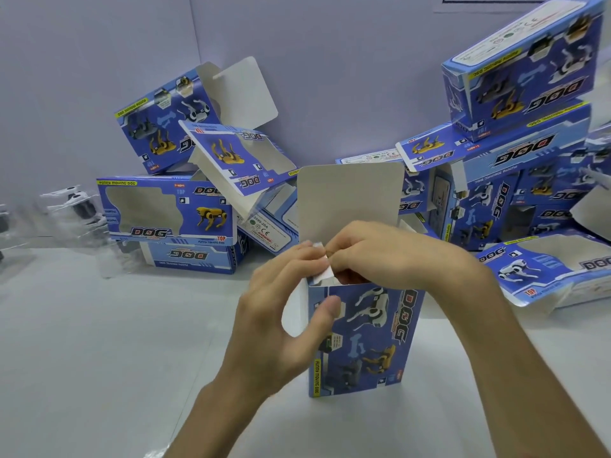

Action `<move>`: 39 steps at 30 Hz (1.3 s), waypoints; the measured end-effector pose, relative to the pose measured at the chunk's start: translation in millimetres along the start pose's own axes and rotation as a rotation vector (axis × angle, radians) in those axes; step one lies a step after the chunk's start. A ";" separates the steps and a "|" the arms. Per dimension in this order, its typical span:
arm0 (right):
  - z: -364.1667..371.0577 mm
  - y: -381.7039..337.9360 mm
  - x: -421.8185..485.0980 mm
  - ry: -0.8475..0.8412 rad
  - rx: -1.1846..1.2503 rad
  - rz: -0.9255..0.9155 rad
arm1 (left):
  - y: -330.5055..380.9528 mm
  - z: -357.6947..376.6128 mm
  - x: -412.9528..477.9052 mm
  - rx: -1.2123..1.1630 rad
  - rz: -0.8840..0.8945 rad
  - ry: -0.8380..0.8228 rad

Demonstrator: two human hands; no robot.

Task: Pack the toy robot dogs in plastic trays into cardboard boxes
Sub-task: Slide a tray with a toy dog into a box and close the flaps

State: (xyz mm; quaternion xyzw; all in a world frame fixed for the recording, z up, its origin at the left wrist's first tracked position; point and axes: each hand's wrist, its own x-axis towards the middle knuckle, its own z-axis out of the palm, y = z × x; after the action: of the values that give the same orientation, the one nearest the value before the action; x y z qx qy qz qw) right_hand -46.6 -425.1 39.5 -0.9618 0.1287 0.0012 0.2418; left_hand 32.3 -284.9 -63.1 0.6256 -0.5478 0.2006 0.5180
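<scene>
A blue printed cardboard box [365,338] stands on end on the white table in the middle of the view, its open end up and its large grey lid flap [347,200] raised behind my hands. My left hand [281,312] grips the box's left edge, thumb on the printed front, fingers at a small white side flap [322,271]. My right hand [380,252] curls over the open top and pinches that small flap. What lies inside the box is hidden. At the far left, white toy robot dogs in clear plastic trays [74,206] lie blurred.
Several open, empty blue boxes [172,209] are piled at the back left against the pale wall. More boxes [515,180] are stacked high at the back right, one [549,269] lying flat near my right forearm. Bare white table [99,358] spreads at the front left.
</scene>
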 end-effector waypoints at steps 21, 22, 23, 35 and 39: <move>-7.5 122.6 -5.0 0.059 1.012 -0.125 | -33.7 41.7 22.2 0.047 0.273 0.211; -5.2 123.1 -2.9 0.035 1.049 -0.156 | -34.5 42.8 22.4 0.054 0.283 0.216; -3.2 122.9 -1.8 0.030 1.078 -0.179 | -35.1 43.3 22.7 0.059 0.291 0.219; 2.9 101.4 4.2 -0.029 1.098 -0.182 | -27.8 23.6 20.3 0.062 0.199 0.177; -1.4 107.2 0.4 -0.008 1.081 -0.133 | -17.9 27.8 21.9 0.051 0.188 0.096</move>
State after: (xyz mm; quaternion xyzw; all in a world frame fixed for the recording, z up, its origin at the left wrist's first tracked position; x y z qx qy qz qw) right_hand -72.9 -517.0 -9.1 -0.7065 0.0490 -0.0769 0.7018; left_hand 46.6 -321.9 -63.5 0.5741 -0.5734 0.2917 0.5066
